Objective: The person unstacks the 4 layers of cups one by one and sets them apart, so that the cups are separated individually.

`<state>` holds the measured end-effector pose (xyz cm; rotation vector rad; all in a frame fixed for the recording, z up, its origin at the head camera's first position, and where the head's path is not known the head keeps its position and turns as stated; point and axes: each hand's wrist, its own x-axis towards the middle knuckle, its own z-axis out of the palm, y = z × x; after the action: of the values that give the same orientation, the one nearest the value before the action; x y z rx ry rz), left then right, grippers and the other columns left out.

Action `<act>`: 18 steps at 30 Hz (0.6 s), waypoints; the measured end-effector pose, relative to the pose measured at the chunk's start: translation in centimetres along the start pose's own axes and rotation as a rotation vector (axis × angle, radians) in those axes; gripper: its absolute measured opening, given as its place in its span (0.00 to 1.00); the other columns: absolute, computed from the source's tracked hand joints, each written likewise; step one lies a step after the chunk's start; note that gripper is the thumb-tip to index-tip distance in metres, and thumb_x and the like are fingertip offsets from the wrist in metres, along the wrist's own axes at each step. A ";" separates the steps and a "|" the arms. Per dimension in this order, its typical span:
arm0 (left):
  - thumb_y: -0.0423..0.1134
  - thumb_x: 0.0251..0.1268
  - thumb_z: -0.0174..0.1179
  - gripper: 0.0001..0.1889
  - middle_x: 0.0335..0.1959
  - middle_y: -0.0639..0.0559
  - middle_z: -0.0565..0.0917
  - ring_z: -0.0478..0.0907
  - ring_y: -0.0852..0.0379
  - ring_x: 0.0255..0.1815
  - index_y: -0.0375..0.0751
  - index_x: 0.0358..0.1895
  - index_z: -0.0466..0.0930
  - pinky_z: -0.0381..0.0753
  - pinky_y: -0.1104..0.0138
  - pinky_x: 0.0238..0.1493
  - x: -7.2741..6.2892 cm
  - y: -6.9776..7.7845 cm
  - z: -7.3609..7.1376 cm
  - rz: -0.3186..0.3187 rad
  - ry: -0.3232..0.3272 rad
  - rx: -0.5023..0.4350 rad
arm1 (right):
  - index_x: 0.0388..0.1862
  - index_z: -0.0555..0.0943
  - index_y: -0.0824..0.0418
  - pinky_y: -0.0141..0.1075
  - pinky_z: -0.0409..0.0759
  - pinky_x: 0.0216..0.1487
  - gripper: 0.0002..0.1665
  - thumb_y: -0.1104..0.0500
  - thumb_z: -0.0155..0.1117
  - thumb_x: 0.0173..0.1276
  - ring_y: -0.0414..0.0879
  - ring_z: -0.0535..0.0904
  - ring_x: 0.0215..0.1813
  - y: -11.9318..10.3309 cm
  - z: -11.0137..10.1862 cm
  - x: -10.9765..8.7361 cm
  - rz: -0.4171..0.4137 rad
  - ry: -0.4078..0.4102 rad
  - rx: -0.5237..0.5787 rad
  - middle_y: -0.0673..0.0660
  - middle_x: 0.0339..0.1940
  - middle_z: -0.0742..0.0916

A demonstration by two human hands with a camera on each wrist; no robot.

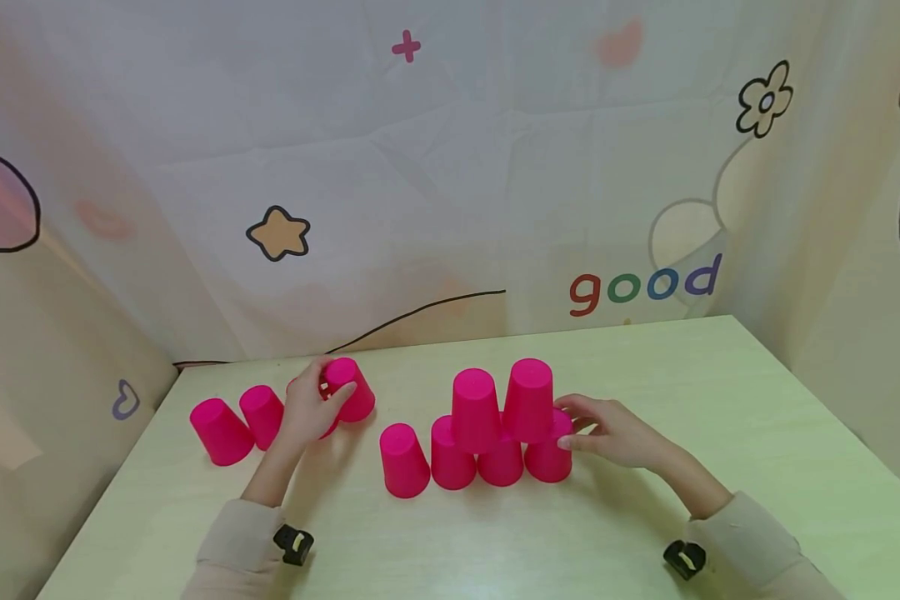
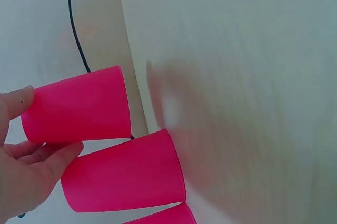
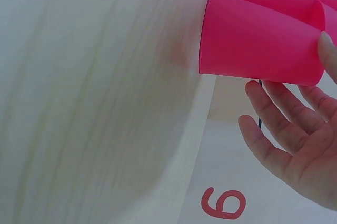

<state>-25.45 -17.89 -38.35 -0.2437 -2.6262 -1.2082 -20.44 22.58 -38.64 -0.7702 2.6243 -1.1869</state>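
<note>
In my left hand (image 1: 309, 410) I grip an upside-down pink cup (image 1: 350, 389) by its narrow end, thumb on one side and fingers on the other. A gap shows between its rim and the table in the left wrist view. Close by that hand stands another pink cup (image 2: 126, 174), mostly hidden behind it in the head view. My right hand (image 1: 617, 433) is at the right-end cup (image 1: 549, 458) of a front row, its thumb at the narrow end and its fingers loosely spread alongside. Two cups (image 1: 475, 410) (image 1: 529, 400) sit on top of that row.
Two more upside-down cups (image 1: 221, 432) (image 1: 261, 415) stand at the left of the pale table (image 1: 450, 550). The row's left-end cup (image 1: 403, 461) has none on top. A printed curtain (image 1: 435, 183) hangs behind the table's back edge.
</note>
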 end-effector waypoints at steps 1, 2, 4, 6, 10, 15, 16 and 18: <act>0.34 0.57 0.61 0.26 0.51 0.36 0.73 0.71 0.41 0.51 0.30 0.58 0.63 0.77 0.53 0.47 0.0 0.0 0.1 -0.006 -0.006 -0.005 | 0.57 0.70 0.65 0.37 0.78 0.41 0.29 0.55 0.65 0.59 0.55 0.76 0.48 0.0 0.0 0.0 0.000 0.000 0.000 0.59 0.47 0.79; 0.34 0.58 0.60 0.27 0.52 0.36 0.72 0.71 0.40 0.52 0.30 0.59 0.62 0.76 0.52 0.48 0.0 0.0 0.1 -0.013 -0.010 -0.008 | 0.57 0.70 0.65 0.37 0.79 0.41 0.29 0.55 0.65 0.59 0.55 0.76 0.48 0.1 0.0 0.0 0.001 0.000 0.000 0.59 0.47 0.79; 0.34 0.58 0.60 0.28 0.54 0.35 0.71 0.69 0.39 0.54 0.29 0.60 0.61 0.74 0.51 0.50 0.1 0.1 0.2 -0.017 -0.017 -0.006 | 0.57 0.70 0.65 0.37 0.79 0.40 0.29 0.56 0.65 0.59 0.55 0.76 0.48 0.1 0.0 0.0 0.001 0.003 -0.002 0.59 0.47 0.79; 0.34 0.58 0.60 0.28 0.54 0.34 0.70 0.68 0.38 0.55 0.28 0.60 0.61 0.73 0.51 0.51 0.1 0.2 0.4 -0.017 -0.020 -0.008 | 0.57 0.70 0.66 0.37 0.79 0.40 0.29 0.56 0.65 0.58 0.55 0.76 0.48 0.1 0.0 0.0 0.001 0.007 -0.004 0.60 0.47 0.79; 0.33 0.59 0.59 0.28 0.56 0.33 0.70 0.68 0.38 0.57 0.28 0.61 0.60 0.72 0.51 0.52 0.1 0.1 0.6 -0.027 -0.019 -0.015 | 0.57 0.69 0.65 0.37 0.79 0.40 0.30 0.56 0.65 0.58 0.55 0.76 0.48 0.1 0.1 0.1 0.002 0.009 -0.007 0.60 0.48 0.79; 0.34 0.59 0.59 0.29 0.57 0.34 0.69 0.67 0.39 0.58 0.29 0.62 0.59 0.73 0.52 0.52 0.2 -0.1 1.1 -0.052 -0.040 -0.013 | 0.57 0.69 0.65 0.38 0.79 0.40 0.30 0.56 0.65 0.58 0.55 0.76 0.48 0.3 0.1 0.1 0.001 0.008 -0.013 0.59 0.48 0.79; 0.35 0.59 0.59 0.29 0.57 0.35 0.69 0.67 0.39 0.57 0.29 0.62 0.59 0.73 0.52 0.52 0.2 -0.2 1.2 -0.057 -0.043 -0.012 | 0.57 0.69 0.65 0.38 0.79 0.40 0.30 0.56 0.65 0.58 0.55 0.76 0.48 0.3 0.1 0.1 0.001 0.008 -0.013 0.59 0.48 0.79; 0.35 0.59 0.59 0.29 0.57 0.35 0.70 0.67 0.40 0.57 0.30 0.62 0.60 0.73 0.52 0.52 0.2 -0.3 1.4 -0.066 -0.046 -0.010 | 0.57 0.69 0.65 0.37 0.79 0.40 0.30 0.56 0.65 0.59 0.55 0.77 0.48 0.3 0.1 0.1 0.000 0.008 -0.013 0.59 0.47 0.79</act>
<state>-25.89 -17.02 -39.36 -0.1909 -2.6882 -1.2517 -20.61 22.64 -38.91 -0.7693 2.6407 -1.1760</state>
